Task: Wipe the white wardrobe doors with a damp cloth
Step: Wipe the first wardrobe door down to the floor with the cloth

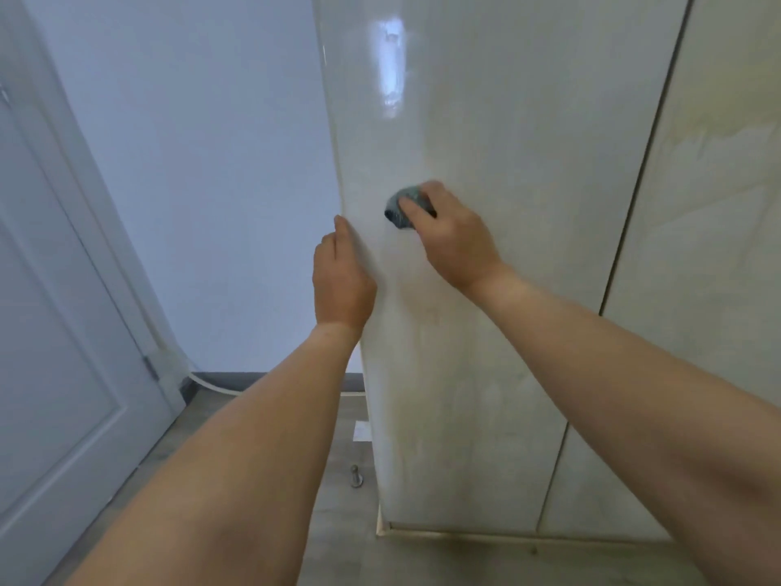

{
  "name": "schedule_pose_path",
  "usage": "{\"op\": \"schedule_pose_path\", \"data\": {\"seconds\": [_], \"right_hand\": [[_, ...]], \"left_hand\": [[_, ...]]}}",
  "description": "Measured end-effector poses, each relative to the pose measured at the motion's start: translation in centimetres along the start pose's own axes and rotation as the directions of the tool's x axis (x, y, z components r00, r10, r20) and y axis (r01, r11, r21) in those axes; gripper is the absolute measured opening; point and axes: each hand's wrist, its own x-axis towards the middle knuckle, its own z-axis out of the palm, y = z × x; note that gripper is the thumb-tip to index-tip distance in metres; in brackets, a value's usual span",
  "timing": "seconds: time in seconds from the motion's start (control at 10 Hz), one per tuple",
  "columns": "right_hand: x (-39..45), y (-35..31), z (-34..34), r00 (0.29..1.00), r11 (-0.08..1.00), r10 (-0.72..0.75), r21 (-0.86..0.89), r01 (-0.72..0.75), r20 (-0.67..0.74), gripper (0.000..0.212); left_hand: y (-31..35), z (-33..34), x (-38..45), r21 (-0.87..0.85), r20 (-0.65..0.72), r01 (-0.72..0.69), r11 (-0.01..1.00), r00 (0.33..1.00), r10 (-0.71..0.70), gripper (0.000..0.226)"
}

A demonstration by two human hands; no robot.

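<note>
A glossy white wardrobe door [486, 120] fills the middle of the view, with a second door [697, 289] to its right across a dark vertical gap. My right hand [454, 238] grips a bunched dark blue-grey cloth [399, 209] and presses it against the left door at about mid height. My left hand [342, 277] holds the left edge of that same door, fingers curled round behind the edge and hidden there. Faint streaks show on the door below the cloth.
A pale wall [203, 162] stands left of the wardrobe, and a white room door [63, 353] is at the far left. On the grey wood floor [262, 437] a metal door stop [356, 475] sits near the wardrobe's corner. A white cable [211, 384] runs along the skirting.
</note>
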Motion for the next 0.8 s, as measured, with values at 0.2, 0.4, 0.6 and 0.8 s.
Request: {"op": "schedule_pose_path", "data": {"seconds": [0.2, 0.4, 0.6, 0.8], "right_hand": [[1.1, -3.0, 3.8, 0.996, 0.995, 0.016, 0.097, -0.024, 0.085, 0.043], [-2.2, -6.2, 4.8, 0.97, 0.976, -0.173, 0.164, 0.145, 0.173, 0.017], [2.1, -4.6, 3.4, 0.987, 0.981, 0.161, 0.113, -0.157, -0.027, 0.026], [-7.0, -4.2, 4.6, 0.967, 0.98, -0.178, -0.051, 0.19, 0.18, 0.009]], "left_hand": [[-1.8, -0.4, -0.3, -0.08, 0.041, 0.067, 0.995, 0.997, -0.064, 0.047], [-2.6, -2.3, -1.8, -0.146, 0.072, 0.126, 0.981, 0.991, -0.116, 0.055], [-2.5, -2.3, -1.3, -0.18, 0.146, 0.261, 0.948, 0.961, -0.237, 0.054], [-0.7, -1.0, -2.7, -0.133, 0.14, 0.116, 0.984, 0.985, -0.097, 0.059]]}}
